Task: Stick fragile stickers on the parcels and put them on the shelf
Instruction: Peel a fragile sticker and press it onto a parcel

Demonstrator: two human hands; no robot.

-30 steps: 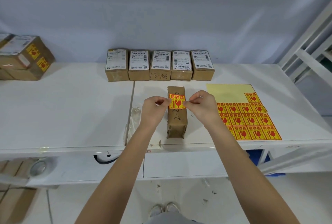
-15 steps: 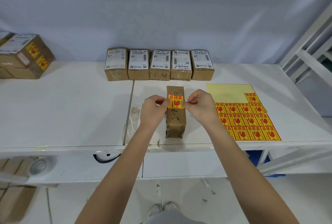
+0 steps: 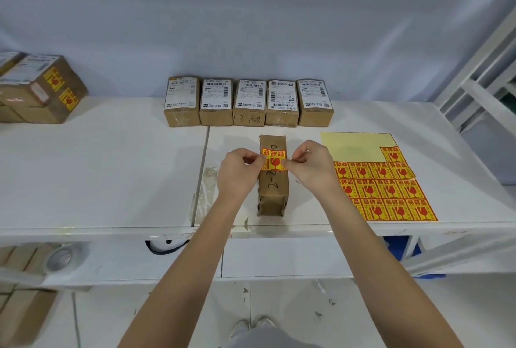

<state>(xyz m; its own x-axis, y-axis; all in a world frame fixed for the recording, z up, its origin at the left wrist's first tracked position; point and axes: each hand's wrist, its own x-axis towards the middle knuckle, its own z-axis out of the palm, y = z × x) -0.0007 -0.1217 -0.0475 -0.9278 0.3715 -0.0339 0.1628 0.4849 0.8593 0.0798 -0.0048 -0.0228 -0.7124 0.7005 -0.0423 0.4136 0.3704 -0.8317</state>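
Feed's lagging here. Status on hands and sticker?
Left hand and right hand pinch sticker by its edges, over parcel. Cannot tell if stuck. Nothing in the way.

I count five labelled parcels [image 3: 249,102] in a row at the back of my desk [image 3: 97,169], and one more parcel [image 3: 273,188] in front of me. One loose sticker [image 3: 273,162] sits between my two hands. One sticker sheet [image 3: 374,177] lies right; a stack of stickered parcels [image 3: 42,88] sits far left, number unclear.
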